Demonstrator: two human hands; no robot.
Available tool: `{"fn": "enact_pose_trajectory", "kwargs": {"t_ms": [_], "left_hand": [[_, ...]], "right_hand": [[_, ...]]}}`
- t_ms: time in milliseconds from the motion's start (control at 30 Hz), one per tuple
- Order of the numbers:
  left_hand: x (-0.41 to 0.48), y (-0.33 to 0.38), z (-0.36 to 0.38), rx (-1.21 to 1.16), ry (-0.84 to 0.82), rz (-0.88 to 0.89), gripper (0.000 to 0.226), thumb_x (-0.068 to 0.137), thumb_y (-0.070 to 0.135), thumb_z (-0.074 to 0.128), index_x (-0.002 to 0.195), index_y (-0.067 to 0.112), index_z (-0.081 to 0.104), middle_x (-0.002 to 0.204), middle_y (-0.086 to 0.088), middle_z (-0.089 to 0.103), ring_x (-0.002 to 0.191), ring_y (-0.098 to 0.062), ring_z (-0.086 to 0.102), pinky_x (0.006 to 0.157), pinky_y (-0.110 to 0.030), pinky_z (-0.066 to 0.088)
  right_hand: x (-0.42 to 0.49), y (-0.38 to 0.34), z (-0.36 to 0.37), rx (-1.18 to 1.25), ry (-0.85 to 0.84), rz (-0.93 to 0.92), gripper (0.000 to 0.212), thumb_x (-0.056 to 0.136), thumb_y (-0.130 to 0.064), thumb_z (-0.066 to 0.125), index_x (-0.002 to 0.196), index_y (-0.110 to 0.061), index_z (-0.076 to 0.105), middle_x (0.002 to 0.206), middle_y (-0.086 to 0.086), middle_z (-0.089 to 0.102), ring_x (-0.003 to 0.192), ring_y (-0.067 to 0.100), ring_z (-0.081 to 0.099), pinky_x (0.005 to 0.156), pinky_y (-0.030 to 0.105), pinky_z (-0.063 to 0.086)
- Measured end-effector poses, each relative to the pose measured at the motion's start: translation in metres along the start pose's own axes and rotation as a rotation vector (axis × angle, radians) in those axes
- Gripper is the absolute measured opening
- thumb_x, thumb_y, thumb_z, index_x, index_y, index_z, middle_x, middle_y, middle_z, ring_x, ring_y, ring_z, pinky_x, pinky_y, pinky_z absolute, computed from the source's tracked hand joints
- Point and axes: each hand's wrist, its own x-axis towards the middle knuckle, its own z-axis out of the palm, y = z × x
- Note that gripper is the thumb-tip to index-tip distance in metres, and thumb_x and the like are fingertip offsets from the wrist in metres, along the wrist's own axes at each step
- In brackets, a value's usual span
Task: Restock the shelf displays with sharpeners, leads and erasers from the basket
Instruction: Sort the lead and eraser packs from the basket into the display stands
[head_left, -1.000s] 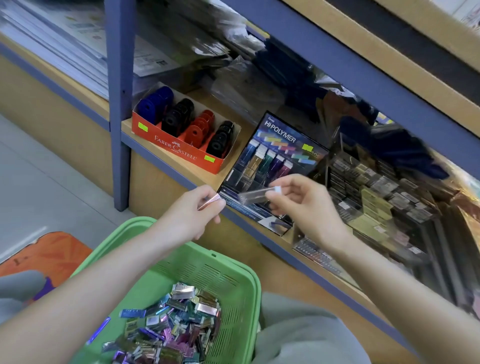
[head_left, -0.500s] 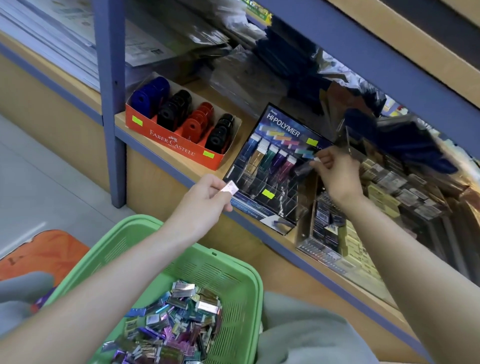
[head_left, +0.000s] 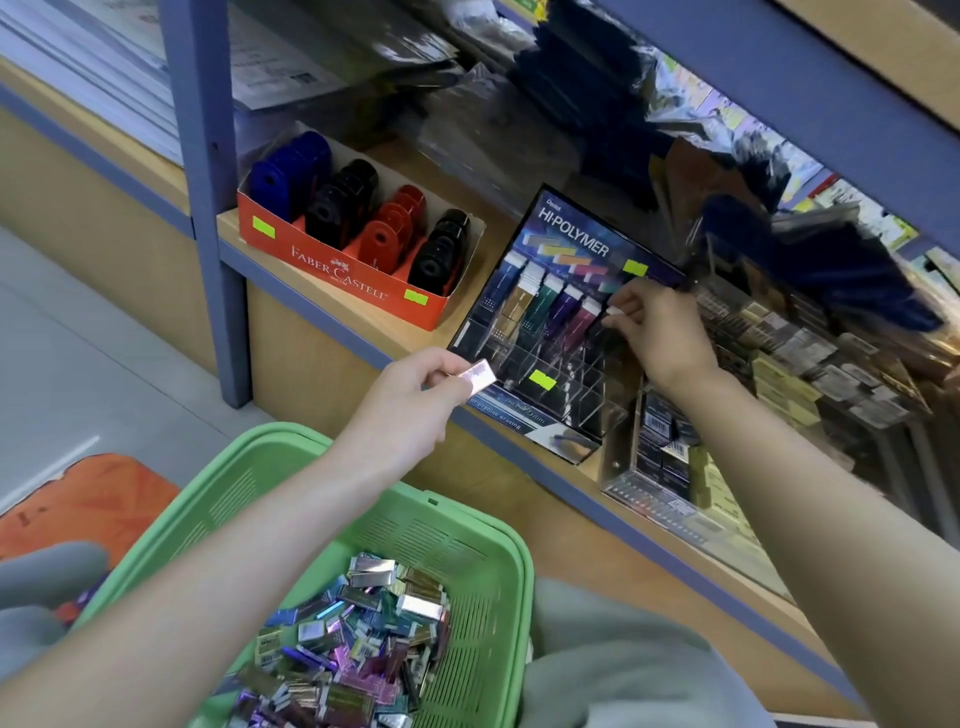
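Center frame: right hand (head_left: 662, 335) pinches 1 lead case (head_left: 613, 312) into display (head_left: 569, 235) slot; left hand (head_left: 413, 402) pinches pink case (head_left: 480, 375), presumably staged next.

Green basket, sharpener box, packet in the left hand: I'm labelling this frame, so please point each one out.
Green basket (head_left: 467, 522): head view, on its far rim.
Sharpener box (head_left: 311, 254): head view, on its red front wall.
Packet (head_left: 480, 375): head view, on its shiny face.
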Motion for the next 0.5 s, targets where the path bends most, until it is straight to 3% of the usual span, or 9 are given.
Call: {"fn": "enact_pose_trajectory", "kwargs": {"t_ms": [133, 333, 433, 500], "left_hand": [[0.000, -0.002, 0.000, -0.003, -0.004, -0.003, 0.015, 0.097, 0.025, 0.053, 0.109, 0.021, 0.062, 0.064, 0.002, 0.047, 0.039, 0.002, 0.040, 0.043, -0.012, 0.036], [0.001, -0.006, -0.006, 0.057, 0.031, 0.060, 0.006, 0.089, 0.020, 0.063, 0.095, 0.023, 0.062, 0.080, 0.005, 0.063, 0.046, 0.002, 0.049, 0.052, -0.011, 0.043], [-0.001, -0.007, -0.008, 0.107, 0.037, 0.089, 0.009, 0.083, 0.024, 0.069, 0.088, 0.024, 0.061, 0.079, 0.002, 0.064, 0.053, -0.004, 0.052, 0.057, -0.015, 0.044], [-0.003, -0.006, -0.009, 0.125, 0.019, 0.143, 0.009, 0.087, 0.019, 0.066, 0.086, 0.028, 0.064, 0.082, 0.002, 0.065, 0.060, -0.006, 0.056, 0.060, -0.013, 0.045]], "right_hand": [[-0.003, 0.000, 0.013, -0.041, 0.044, 0.036, 0.016, 0.089, -0.009, 0.064, 0.104, -0.005, 0.063, 0.095, 0.010, 0.067, 0.090, 0.028, 0.064, 0.082, 0.041, 0.053], [-0.007, -0.010, 0.018, -0.082, 0.068, 0.043, 0.027, 0.090, -0.005, 0.060, 0.116, -0.005, 0.060, 0.119, 0.015, 0.057, 0.098, 0.032, 0.062, 0.083, 0.039, 0.051], [-0.028, -0.024, 0.010, 0.036, 0.156, 0.010, 0.031, 0.091, -0.003, 0.055, 0.122, -0.009, 0.055, 0.123, 0.011, 0.052, 0.098, 0.025, 0.059, 0.081, 0.030, 0.047], [-0.051, -0.040, 0.003, 0.179, 0.137, -0.070, 0.028, 0.091, -0.003, 0.055, 0.117, -0.012, 0.057, 0.115, 0.002, 0.053, 0.089, 0.009, 0.057, 0.082, 0.023, 0.046]]}}
